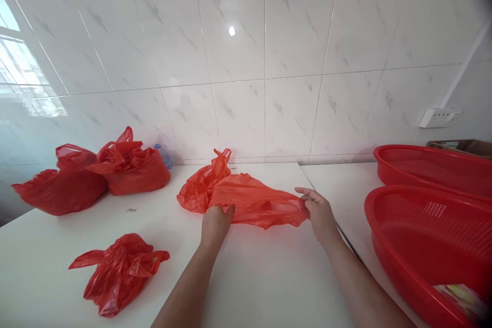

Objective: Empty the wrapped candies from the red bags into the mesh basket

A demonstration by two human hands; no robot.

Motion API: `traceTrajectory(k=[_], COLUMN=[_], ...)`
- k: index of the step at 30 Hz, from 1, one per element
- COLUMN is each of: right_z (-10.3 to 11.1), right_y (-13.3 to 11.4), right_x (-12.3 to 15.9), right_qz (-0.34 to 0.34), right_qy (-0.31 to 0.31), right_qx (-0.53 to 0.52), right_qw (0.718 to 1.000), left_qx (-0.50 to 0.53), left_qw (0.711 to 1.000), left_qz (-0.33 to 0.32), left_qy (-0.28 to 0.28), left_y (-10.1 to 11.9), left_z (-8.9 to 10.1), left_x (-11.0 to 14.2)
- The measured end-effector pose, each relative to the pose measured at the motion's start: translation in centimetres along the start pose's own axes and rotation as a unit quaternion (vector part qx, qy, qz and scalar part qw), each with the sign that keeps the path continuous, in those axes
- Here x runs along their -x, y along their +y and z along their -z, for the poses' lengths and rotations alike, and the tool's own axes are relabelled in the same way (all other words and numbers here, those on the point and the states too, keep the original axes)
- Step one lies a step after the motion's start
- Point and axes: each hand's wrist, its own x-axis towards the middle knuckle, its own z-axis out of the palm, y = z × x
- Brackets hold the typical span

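An orange-red plastic bag (pixel 257 200) is stretched sideways between my two hands, just above the white table (pixel 277 277). My left hand (pixel 217 223) grips its left part, the thumb on top and the other fingers hidden behind the plastic. At the right end, my right hand (pixel 317 210) pinches the bag by its handles. Directly behind my left hand stands a crumpled red plastic bag (pixel 198 189) with its top gathered upward, touching the stretched one. Closer to me on the left lies a knotted red bag (pixel 121 271).
Two full red bags (pixel 67 187) stand at the back left, a blue-tinted bottle (pixel 164 156) behind them. Two red plastic baskets (pixel 388 215) occupy the right side, the nearer holding a colourful packet (pixel 459 297). A tiled wall (pixel 292 118) with a power socket (pixel 438 118) closes off the back.
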Motion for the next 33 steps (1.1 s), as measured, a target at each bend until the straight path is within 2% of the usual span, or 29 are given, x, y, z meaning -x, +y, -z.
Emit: traceTrajectory(k=[2, 4, 6, 8, 11, 13, 14, 17, 19, 21, 23, 25, 27, 29, 31, 33], right_z=[0.3, 0.5, 0.4, 0.2, -0.1, -0.3, -0.4, -0.5, -0.5, -0.4, -0.3, -0.4, -0.8, -1.6, -2.6, -3.7], right_y=[0.3, 0.5, 0.6, 0.4, -0.1, -0.5, -0.7, -1.1, -1.1, -0.9, -0.5, -0.2, -0.2, -0.5, -0.8, -0.9], right_x=[-0.4, -0.7, -0.8, -0.7, 0.0, 0.6, 0.9, 1.3, 1.3, 1.0, 0.7, 0.7, 1.0, 1.8, 2.9, 3.9], right_qz=[-0.007, -0.014, -0.021, -0.037, -0.057, -0.061, -0.063, -0.068, -0.05, -0.01, 0.062, 0.177, 0.294, 0.364, 0.39, 0.397], right_qy=[0.028, 0.035, 0.024, -0.001, -0.064, -0.126, -0.16, -0.226, -0.185, -0.054, 0.092, 0.172, 0.178, 0.172, 0.163, 0.117], right_qx=[-0.012, -0.027, -0.044, -0.062, -0.068, -0.049, -0.035, 0.001, 0.022, 0.072, 0.163, 0.266, 0.35, 0.403, 0.43, 0.433], right_qw=[1.0, 0.999, 0.999, 0.997, 0.994, 0.989, 0.984, 0.972, 0.981, 0.996, 0.98, 0.932, 0.871, 0.822, 0.798, 0.8], left_qx=[-0.009, -0.007, -0.016, -0.047, -0.098, -0.117, -0.117, -0.066, 0.009, 0.098, 0.189, 0.279, 0.35, 0.39, 0.417, 0.455], left_qw=[0.998, 0.985, 0.957, 0.924, 0.886, 0.883, 0.892, 0.945, 0.98, 0.993, 0.98, 0.951, 0.92, 0.897, 0.878, 0.853], left_qz=[-0.061, -0.171, -0.288, -0.372, -0.407, -0.386, -0.363, -0.243, -0.143, -0.058, 0.011, 0.058, 0.086, 0.109, 0.137, 0.16], left_qy=[-0.02, -0.027, -0.004, 0.069, 0.201, 0.239, 0.244, 0.207, 0.137, 0.036, -0.058, -0.119, -0.154, -0.179, -0.191, -0.2], left_y=[0.4, 1.2, 2.1, 2.7, 3.0, 2.9, 2.8, 2.6, 2.3, 2.0, 1.7, 1.7, 1.8, 2.1, 2.4, 2.7], left_z=[-0.1, -0.2, -0.4, -0.7, -1.2, -1.1, -0.9, 0.0, 0.4, 0.4, 0.0, -0.8, -1.5, -2.0, -2.2, -2.1], left_x=[0.4, 0.9, 1.6, 2.1, 2.4, 2.1, 2.0, 1.3, 1.0, 0.9, 1.0, 1.3, 1.7, 2.1, 2.5, 2.6])
